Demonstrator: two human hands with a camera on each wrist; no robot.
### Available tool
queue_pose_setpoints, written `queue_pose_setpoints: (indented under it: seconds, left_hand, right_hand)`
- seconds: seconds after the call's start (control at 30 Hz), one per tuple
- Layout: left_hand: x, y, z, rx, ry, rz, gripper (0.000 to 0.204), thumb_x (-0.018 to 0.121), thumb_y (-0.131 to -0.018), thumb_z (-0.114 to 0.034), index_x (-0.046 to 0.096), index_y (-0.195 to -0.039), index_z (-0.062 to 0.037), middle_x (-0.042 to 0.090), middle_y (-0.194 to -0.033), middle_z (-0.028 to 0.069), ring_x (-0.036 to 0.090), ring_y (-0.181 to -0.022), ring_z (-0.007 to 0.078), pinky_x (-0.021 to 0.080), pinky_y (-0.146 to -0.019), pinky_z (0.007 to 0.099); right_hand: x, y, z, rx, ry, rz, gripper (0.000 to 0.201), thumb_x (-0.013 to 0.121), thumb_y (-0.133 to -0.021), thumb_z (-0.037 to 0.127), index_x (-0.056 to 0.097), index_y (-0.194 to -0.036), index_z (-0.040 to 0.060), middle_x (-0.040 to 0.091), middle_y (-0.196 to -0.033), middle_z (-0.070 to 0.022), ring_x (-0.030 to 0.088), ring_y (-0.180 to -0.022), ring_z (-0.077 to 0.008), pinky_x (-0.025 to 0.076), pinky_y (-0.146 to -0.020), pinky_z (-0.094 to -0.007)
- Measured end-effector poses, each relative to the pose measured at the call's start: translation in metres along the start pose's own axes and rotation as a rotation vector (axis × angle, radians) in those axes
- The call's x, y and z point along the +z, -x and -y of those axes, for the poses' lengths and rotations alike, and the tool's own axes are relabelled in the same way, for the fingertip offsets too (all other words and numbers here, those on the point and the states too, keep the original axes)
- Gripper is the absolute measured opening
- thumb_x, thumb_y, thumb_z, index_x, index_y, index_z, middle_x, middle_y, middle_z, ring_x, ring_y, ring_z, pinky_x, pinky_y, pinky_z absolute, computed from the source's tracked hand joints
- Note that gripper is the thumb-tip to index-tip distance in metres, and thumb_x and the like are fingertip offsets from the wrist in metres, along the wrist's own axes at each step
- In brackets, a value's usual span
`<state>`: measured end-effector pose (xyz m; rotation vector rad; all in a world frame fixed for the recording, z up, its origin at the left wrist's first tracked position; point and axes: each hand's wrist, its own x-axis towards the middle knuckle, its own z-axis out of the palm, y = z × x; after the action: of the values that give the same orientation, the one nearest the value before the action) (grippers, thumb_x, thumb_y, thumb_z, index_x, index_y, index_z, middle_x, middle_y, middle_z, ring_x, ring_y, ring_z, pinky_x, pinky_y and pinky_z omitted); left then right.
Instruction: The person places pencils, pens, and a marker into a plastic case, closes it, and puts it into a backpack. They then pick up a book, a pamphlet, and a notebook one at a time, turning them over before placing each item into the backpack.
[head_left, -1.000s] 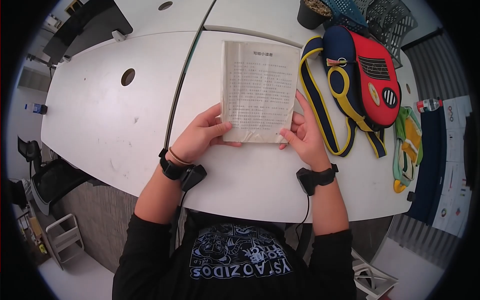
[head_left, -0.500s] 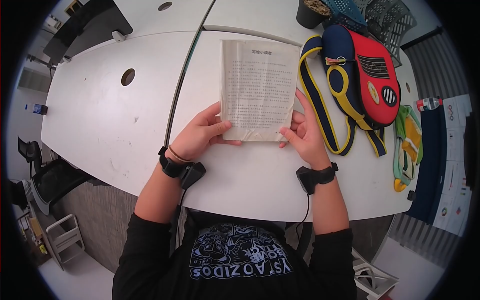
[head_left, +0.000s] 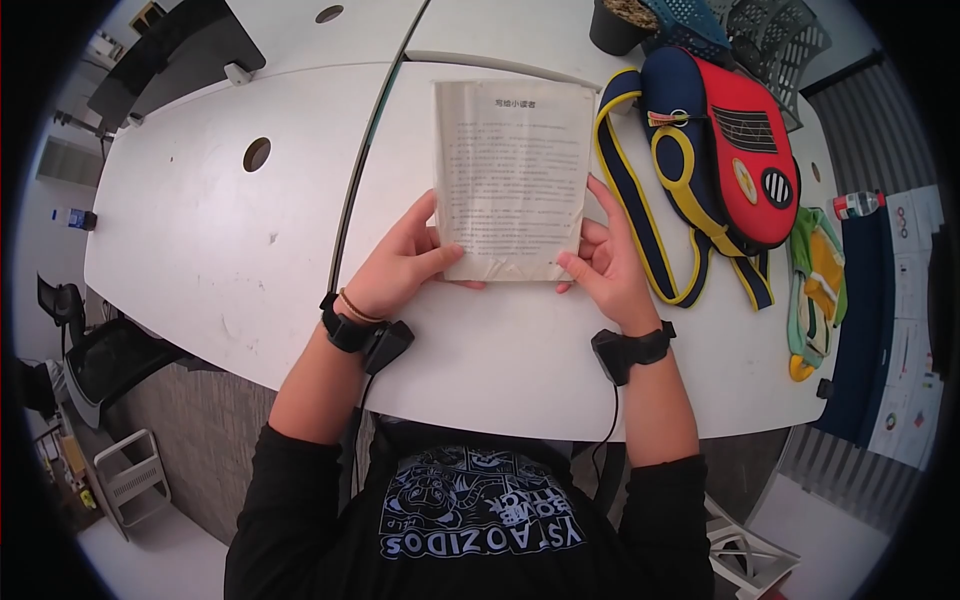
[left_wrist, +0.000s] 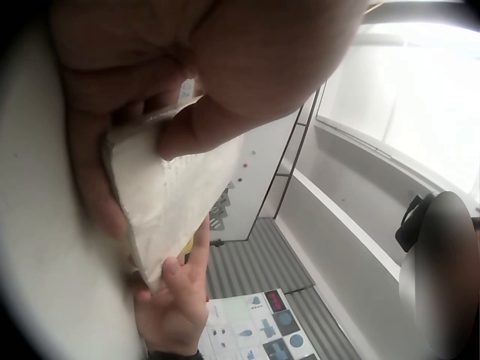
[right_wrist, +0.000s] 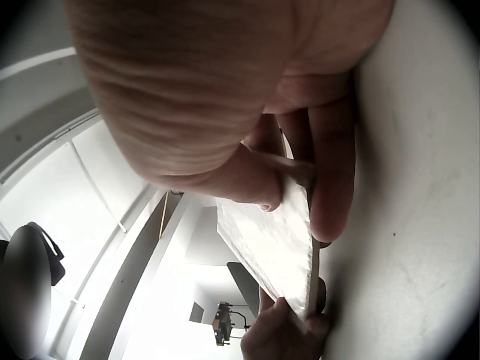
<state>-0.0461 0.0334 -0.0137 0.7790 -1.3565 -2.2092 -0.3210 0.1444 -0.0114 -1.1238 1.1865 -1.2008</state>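
Observation:
A worn book (head_left: 512,180) with a page of printed text and a short heading faces up between both hands, above the white table. My left hand (head_left: 405,262) holds its lower left edge, thumb on the page and fingers beneath. At the lower right corner my right hand (head_left: 612,265) pinches it the same way. In the left wrist view the book (left_wrist: 176,184) shows its creased cover edge and some thickness. The right wrist view has the thumb pressing on the bright page (right_wrist: 274,240), with fingers behind the book.
To the right lies a red and navy backpack (head_left: 750,150) with yellow-edged straps, beside a green and yellow cloth item (head_left: 818,275). A dark plant pot (head_left: 618,28) and blue perforated baskets (head_left: 695,30) stand behind. A seam (head_left: 362,165) divides the white table (head_left: 220,230).
The book has drifted slightly to the left with its lower edge a little higher. Both hands keep their hold on it.

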Motion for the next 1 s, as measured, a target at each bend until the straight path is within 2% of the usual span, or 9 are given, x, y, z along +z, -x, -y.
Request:
queue_pose_setpoints:
  seconds: [0.2,0.27,0.5,0.6,0.67,1.0]
  left_hand:
    - [0.0028,0.0011,-0.0041,-0.027,0.000,-0.033,0.071,0.050,-0.106,0.006,0.020,-0.169,-0.0079,0.059,-0.147,0.0246,0.068,-0.126,0.0335,0.066,-0.100,0.0474]
    - [0.0023,0.0008,-0.0034,-0.029,0.003,-0.032,0.071,0.050,-0.106,0.006,0.020,-0.169,-0.0077,0.059,-0.147,0.0245,0.068,-0.126,0.0337,0.066,-0.100,0.0473]
    - [-0.0004,-0.0004,0.0001,-0.022,0.020,-0.032,0.071,0.052,-0.106,0.007,0.021,-0.169,-0.0071,0.060,-0.146,0.0243,0.069,-0.125,0.0326,0.066,-0.100,0.0469]
    - [0.0003,-0.0004,0.0002,-0.023,0.017,-0.040,0.071,0.052,-0.106,0.006,0.022,-0.168,-0.0069,0.060,-0.146,0.0241,0.069,-0.125,0.0323,0.066,-0.100,0.0466]
    - [0.0012,-0.0001,-0.0009,-0.022,0.015,-0.045,0.071,0.052,-0.106,0.006,0.022,-0.168,-0.0069,0.060,-0.145,0.0240,0.069,-0.125,0.0322,0.066,-0.100,0.0466]
    - [-0.0005,-0.0012,-0.0002,-0.040,0.019,-0.034,0.073,0.052,-0.105,0.006,0.021,-0.170,-0.0080,0.060,-0.147,0.0244,0.069,-0.126,0.0333,0.065,-0.100,0.0476]
  right_hand:
    - [0.0012,-0.0001,-0.0003,0.001,-0.004,0.005,0.093,0.061,-0.098,-0.008,0.008,-0.172,0.0120,0.063,-0.147,-0.0225,0.072,-0.118,-0.0229,0.063,-0.073,-0.0289]
    - [0.0021,-0.0003,-0.0010,-0.013,-0.008,-0.018,0.090,0.059,-0.098,-0.008,0.011,-0.172,0.0128,0.067,-0.139,-0.0216,0.074,-0.111,-0.0211,0.064,-0.073,-0.0295]
    - [0.0012,-0.0003,-0.0019,-0.011,-0.020,-0.020,0.089,0.056,-0.098,-0.008,0.011,-0.172,0.0129,0.067,-0.140,-0.0219,0.074,-0.112,-0.0209,0.064,-0.073,-0.0298]
    - [0.0000,-0.0003,-0.0019,-0.004,-0.013,0.004,0.090,0.058,-0.099,-0.007,0.008,-0.172,0.0117,0.063,-0.147,-0.0230,0.072,-0.118,-0.0227,0.063,-0.073,-0.0297]
    - [0.0014,-0.0004,-0.0012,-0.016,-0.024,-0.014,0.088,0.056,-0.099,-0.008,0.012,-0.172,0.0132,0.068,-0.139,-0.0215,0.074,-0.112,-0.0203,0.064,-0.073,-0.0302]
    - [0.0013,0.0009,-0.0015,-0.010,-0.033,-0.023,0.087,0.056,-0.100,-0.007,0.012,-0.172,0.0127,0.067,-0.139,-0.0213,0.073,-0.111,-0.0199,0.063,-0.073,-0.0301]
